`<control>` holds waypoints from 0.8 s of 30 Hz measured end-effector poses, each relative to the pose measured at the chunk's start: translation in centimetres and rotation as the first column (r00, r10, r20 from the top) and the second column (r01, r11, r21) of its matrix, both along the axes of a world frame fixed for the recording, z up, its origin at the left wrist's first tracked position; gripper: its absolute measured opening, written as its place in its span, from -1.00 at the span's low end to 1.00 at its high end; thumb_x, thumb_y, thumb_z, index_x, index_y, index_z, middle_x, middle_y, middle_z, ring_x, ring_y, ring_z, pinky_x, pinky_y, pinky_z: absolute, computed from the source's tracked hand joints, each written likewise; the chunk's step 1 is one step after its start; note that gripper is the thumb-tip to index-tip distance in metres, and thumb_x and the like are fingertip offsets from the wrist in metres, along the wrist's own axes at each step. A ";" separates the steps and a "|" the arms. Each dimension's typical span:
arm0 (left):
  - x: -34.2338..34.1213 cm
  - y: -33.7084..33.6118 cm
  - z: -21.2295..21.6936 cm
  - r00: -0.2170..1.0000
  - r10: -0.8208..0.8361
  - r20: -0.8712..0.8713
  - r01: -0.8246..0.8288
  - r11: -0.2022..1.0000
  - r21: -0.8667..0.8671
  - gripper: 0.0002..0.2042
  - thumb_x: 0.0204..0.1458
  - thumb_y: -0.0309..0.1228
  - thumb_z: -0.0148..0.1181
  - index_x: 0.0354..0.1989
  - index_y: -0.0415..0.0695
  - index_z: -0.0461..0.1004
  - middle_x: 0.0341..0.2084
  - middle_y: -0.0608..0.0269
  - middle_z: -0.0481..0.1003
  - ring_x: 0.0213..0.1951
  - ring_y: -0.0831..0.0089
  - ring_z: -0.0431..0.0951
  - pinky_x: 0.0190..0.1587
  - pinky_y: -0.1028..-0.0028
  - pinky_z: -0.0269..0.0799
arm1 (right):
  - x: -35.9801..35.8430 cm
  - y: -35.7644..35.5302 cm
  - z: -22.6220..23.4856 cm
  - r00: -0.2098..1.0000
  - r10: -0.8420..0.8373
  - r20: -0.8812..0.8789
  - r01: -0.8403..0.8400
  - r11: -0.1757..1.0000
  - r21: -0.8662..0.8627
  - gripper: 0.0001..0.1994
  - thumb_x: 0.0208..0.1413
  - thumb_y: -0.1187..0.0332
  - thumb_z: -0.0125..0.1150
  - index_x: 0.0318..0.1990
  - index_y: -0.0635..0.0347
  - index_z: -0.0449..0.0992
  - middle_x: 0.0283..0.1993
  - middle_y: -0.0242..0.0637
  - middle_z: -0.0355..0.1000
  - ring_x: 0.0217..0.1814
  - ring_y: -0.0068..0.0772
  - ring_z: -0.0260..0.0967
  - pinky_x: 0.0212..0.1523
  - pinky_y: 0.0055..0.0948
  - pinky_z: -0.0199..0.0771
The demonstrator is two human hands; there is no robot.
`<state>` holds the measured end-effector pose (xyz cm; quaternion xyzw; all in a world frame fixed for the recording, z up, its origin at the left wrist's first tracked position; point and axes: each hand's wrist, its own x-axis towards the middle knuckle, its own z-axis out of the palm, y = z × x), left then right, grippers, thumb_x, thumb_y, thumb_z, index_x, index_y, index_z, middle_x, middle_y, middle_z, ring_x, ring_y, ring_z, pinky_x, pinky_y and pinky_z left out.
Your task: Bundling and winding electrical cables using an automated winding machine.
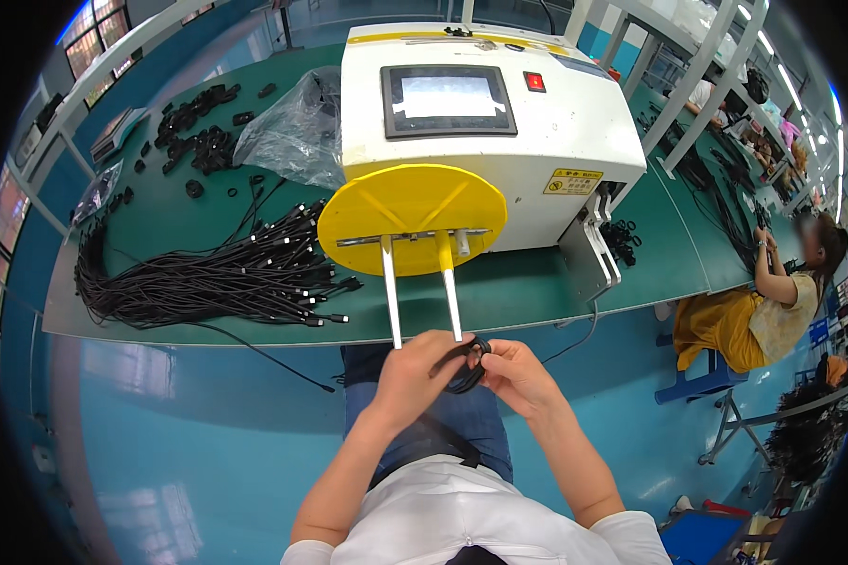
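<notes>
A small black coiled cable is gripped between my two hands, in front of the table edge. My left hand closes round its left side, and the fingers of my right hand pinch it at the upper right. Just beyond the hands, two metal prongs stick out toward me from a round yellow disc. This disc is on the front of a white machine with a dark-framed screen and a red switch. My fingers partly hide the coil.
On the green table, a big bundle of black cables with pale-tipped plugs lies left. Behind it are loose black coils and a clear plastic bag. A metal bracket juts from the machine's right. A seated co-worker handles cables at right.
</notes>
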<state>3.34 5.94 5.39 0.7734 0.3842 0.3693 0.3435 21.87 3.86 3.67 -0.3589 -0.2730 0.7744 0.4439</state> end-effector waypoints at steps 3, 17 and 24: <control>0.9 -0.7 -0.9 0.989 0.089 0.115 -0.108 0.981 0.164 -0.86 -0.06 -0.60 0.17 -0.31 -0.24 0.39 -0.20 0.13 0.50 -0.37 0.41 0.56 -0.44 0.53 0.47 | 0.1 0.0 0.1 1.000 0.002 -0.018 -0.002 1.000 -0.002 -0.89 0.00 0.44 0.19 -0.31 0.24 0.49 -0.34 -0.37 0.45 -0.34 -0.58 0.35 -0.27 -0.57 0.34; 1.6 -1.6 -2.6 0.934 0.183 0.306 -0.194 0.981 0.007 -0.88 -0.01 -0.67 0.07 -0.31 -0.26 0.32 -0.29 0.04 0.53 -0.41 0.36 0.56 -0.40 0.54 0.47 | -0.5 -0.9 1.4 0.990 -0.136 -0.047 0.139 0.988 0.069 -0.90 0.04 0.45 0.15 -0.31 0.27 0.50 -0.31 -0.30 0.48 -0.28 -0.54 0.40 -0.27 -0.57 0.35; 0.2 -0.9 -3.3 0.917 0.060 0.394 0.113 0.909 -0.401 -0.72 -0.01 -0.70 0.06 -0.10 -0.28 0.25 -0.08 -0.01 0.43 -0.29 0.49 0.51 -0.29 0.57 0.48 | -0.6 -0.5 1.2 0.985 -0.170 -0.033 0.171 0.985 -0.001 -0.90 0.06 0.41 0.15 -0.35 0.26 0.48 -0.34 -0.28 0.48 -0.36 -0.55 0.40 -0.41 -0.61 0.34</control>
